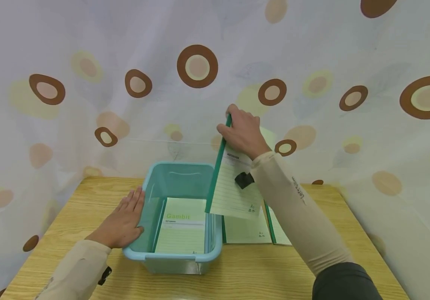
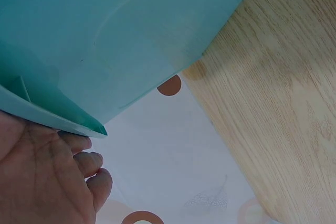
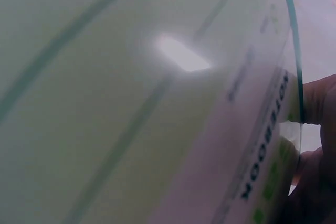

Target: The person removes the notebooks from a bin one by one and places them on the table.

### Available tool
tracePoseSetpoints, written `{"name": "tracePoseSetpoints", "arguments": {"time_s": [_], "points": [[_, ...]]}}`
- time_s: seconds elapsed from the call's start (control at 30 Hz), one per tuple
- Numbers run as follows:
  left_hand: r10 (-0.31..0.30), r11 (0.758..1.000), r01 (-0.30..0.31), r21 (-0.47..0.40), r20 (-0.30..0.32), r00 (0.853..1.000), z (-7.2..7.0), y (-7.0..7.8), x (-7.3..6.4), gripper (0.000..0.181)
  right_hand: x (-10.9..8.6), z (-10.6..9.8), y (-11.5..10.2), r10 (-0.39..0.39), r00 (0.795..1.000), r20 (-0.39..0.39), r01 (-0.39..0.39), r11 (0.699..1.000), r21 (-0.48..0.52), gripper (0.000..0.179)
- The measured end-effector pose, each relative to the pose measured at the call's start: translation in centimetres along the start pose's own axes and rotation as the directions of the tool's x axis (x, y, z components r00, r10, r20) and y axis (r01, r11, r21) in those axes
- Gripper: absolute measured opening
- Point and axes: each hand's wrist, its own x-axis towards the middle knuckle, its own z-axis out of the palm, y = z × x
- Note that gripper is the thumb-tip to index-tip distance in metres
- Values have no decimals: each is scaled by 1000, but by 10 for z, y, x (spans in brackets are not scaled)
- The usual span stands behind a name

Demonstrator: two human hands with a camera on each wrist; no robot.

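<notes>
A notebook (image 1: pixel 233 183) with a pale lined cover and a green spine hangs upright from my right hand (image 1: pixel 243 129), pinched near the top of its spine. Its lower corner is over the right rim of a light blue plastic bin (image 1: pixel 173 257). In the right wrist view, the notebook cover (image 3: pixel 157 108) fills most of the picture, with fingers (image 3: pixel 315 100) at its edge. My left hand (image 1: pixel 123 221) rests on the bin's left rim with fingers extended; the left wrist view shows it against the rim (image 2: pixel 58 123). Another notebook (image 1: pixel 181 231) marked Gambit lies inside the bin.
Right of the bin, two more green-spined notebooks (image 1: pixel 246 231) (image 1: pixel 279 228) lie side by side on the wooden table (image 1: pixel 252 271), partly hidden by the right arm and the raised notebook. A white patterned sheet (image 1: pixel 162 116) hangs behind the table.
</notes>
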Motion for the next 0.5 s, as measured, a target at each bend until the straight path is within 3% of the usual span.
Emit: {"name": "tracePoseSetpoints", "arguments": {"time_s": [0.23,0.5], "points": [[-6,1000,6,-11,6,1000,1,0,-1,76,-32,22,56,29,999,33,-27,996,-80,15],[-1,1000,1,-11,2,1000,0,1,0,75,-74,76,104,16,997,77,-3,988,-156,17]]}}
